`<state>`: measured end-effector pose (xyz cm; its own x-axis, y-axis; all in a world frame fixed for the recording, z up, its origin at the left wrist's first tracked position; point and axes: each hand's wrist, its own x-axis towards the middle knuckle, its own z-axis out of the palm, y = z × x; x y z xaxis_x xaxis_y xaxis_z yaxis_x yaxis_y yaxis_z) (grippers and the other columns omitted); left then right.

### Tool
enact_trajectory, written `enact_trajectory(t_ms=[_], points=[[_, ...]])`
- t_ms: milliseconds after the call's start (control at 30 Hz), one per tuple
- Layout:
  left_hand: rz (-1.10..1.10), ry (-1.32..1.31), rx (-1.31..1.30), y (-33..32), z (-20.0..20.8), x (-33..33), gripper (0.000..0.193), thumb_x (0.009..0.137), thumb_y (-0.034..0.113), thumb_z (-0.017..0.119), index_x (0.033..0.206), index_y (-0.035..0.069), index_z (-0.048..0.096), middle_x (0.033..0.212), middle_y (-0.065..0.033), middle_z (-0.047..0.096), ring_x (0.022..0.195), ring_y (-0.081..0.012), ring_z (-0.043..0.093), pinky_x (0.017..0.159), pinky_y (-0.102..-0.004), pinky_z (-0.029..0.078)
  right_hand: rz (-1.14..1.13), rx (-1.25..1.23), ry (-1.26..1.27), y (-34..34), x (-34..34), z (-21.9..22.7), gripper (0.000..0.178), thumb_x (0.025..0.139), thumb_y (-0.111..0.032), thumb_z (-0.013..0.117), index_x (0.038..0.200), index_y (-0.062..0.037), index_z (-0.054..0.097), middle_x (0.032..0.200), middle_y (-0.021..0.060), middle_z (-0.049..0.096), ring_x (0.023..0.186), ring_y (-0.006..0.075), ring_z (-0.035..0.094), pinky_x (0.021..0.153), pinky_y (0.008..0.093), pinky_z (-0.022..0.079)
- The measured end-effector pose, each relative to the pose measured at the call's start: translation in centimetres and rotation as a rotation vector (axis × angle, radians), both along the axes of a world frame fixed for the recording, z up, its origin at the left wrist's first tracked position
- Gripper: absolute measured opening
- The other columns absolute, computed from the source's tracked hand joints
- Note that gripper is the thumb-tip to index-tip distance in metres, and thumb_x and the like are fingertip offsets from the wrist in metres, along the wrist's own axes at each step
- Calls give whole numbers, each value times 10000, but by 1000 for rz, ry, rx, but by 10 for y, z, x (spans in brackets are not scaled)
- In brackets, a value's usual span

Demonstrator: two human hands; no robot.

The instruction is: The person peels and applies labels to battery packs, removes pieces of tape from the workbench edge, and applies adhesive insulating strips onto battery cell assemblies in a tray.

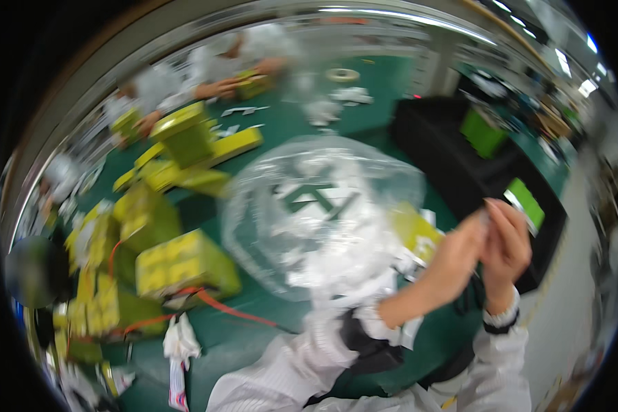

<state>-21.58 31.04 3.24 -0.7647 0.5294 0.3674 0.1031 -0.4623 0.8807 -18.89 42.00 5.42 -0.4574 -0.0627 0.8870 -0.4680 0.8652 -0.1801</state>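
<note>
A small thin item, too blurred to identify, is pinched between the fingertips of the left hand and the right hand, raised above the green worktop. Just left of them a large, crumpled clear plastic bag stands puffed up on that worktop.

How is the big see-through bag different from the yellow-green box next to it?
The clear plastic bag is see-through, round and puffy; the yellow-green box is solid-coloured, with flat sides and corners. The bag looks larger than the box. The bag lies right beside the person's left hand and right hand; the box lies farther to the left. Both rest on the green table.
</note>
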Motion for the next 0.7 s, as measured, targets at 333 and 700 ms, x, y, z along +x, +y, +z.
enact_trajectory(t_ms=[333, 700], points=[[-92, -62, 46, 5, 1, 8, 330, 920, 238, 323, 1118, -10, 417, 717, -67, 503, 642, -121, 474, 584, -248, 380, 45, -110, -209, 36, 16, -4, 100, 754, 92, 479, 810, 10, 474, 989, 108, 447, 961, 220, 444, 869, 305, 330], [1089, -17, -142, -58, 38, -32, 189, 818, 151, 526, 942, 34, 443, 886, -84, 482, 807, -156, 459, 754, -295, 361, -197, -691, -85, 81, 25, -13, 149, 881, -158, 452, 936, -29, 502, 812, 7, 496, 659, 60, 452, 616, 176, 372]])
